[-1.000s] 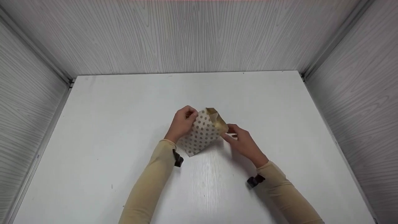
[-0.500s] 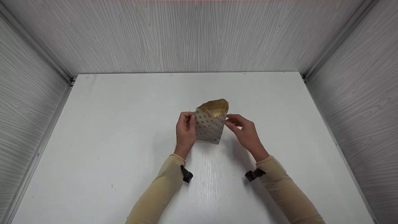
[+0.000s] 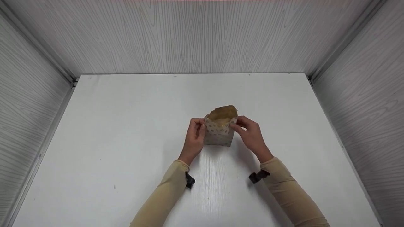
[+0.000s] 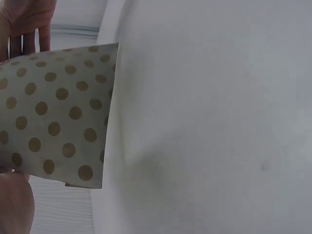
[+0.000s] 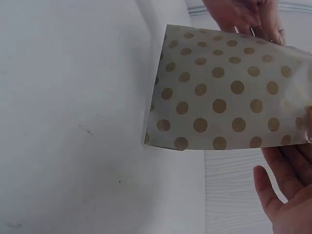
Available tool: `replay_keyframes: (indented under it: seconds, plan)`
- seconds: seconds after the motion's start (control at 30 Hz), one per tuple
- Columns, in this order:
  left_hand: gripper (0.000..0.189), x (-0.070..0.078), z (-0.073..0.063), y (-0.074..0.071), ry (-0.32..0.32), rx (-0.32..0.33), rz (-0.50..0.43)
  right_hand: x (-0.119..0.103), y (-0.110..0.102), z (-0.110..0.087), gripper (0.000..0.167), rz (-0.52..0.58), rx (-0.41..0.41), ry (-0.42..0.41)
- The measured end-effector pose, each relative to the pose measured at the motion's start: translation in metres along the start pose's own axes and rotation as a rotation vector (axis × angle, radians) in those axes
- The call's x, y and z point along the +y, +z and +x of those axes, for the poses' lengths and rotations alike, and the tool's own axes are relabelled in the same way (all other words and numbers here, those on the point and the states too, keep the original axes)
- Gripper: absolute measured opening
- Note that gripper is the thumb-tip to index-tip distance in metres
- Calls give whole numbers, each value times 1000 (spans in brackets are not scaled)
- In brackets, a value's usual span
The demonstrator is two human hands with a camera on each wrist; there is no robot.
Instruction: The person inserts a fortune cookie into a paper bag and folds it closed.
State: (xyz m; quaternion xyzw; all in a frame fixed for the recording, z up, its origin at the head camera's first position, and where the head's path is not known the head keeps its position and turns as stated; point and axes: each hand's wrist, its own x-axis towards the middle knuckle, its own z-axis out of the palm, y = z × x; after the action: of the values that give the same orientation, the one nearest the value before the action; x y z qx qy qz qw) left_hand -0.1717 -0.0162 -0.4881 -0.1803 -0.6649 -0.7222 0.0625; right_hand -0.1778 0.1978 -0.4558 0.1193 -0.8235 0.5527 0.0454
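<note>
A small paper bag (image 3: 217, 136) with brown dots on its pale outside is held upright between both hands, its mouth spread and the brown inside (image 3: 225, 112) showing. My left hand (image 3: 195, 138) pinches its left edge near the top between thumb and fingers. At the right edge, my right hand (image 3: 251, 135) pinches the rim, thumb in front and fingers behind. Seen closer in the left wrist view, the dotted face of the bag (image 4: 53, 117) hangs with its bottom edge near the tabletop. The right wrist view shows the bag (image 5: 219, 97) too, beside both hands.
Under the hands lies a white tabletop (image 3: 126, 132) with a few small marks. Grey wood-grain panels stand behind (image 3: 195, 37) and at both sides. Each sleeve carries a black wrist camera, the left one (image 3: 190, 181) and the right one (image 3: 258, 176).
The bag has turned from tilted to upright, its mouth now facing away and up. My left hand has moved right and slightly down; my right hand has shifted slightly up and now pinches the rim.
</note>
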Motion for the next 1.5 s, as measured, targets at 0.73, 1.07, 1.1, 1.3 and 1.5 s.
replay_keyframes:
  seconds: [0.73, 1.07, 1.1, 1.3, 1.5]
  plan:
    - [18, 11, 6, -7, 5, -12, 116, -5, -8, -7, 16, -20, -58, -80]
    - [17, 12, 7, -3, -54, 8, 37, -5, -9, -8, 16, 59, -61, -43]
    - [17, 12, 7, -1, -53, 2, 37, -5, -8, -9, 18, 70, -81, -30]
    - [20, 14, 6, 3, -23, -48, 25, -4, -2, -9, 25, 132, -115, -8]
    - [21, 14, 6, 1, -48, -86, 41, -3, 1, -9, 18, 149, -58, -10]
